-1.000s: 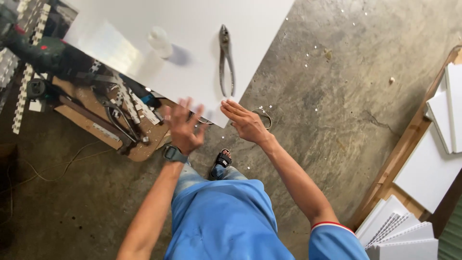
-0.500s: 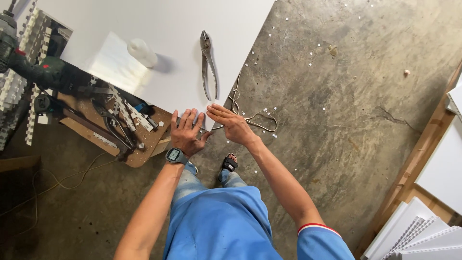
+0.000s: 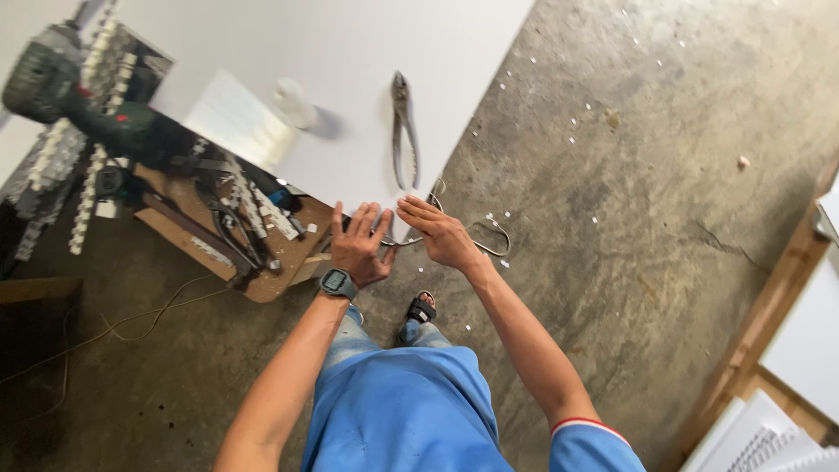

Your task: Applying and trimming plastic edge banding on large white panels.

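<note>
Since a second ago both open, empty hands, left hand (image 3: 360,245) and right hand (image 3: 439,232), have closed in together over the near corner of the white board (image 3: 350,61), just short of the pliers (image 3: 404,129) lying flat on it

A workshop, with a rough concrete floor (image 3: 612,175) flecked with white chips. At the upper left lie a green power drill (image 3: 105,114) and a wooden board (image 3: 262,262) of hand tools, with pliers (image 3: 404,131) on a white panel (image 3: 350,52) top centre. More white panels (image 3: 804,350) stack at the lower right.
</note>
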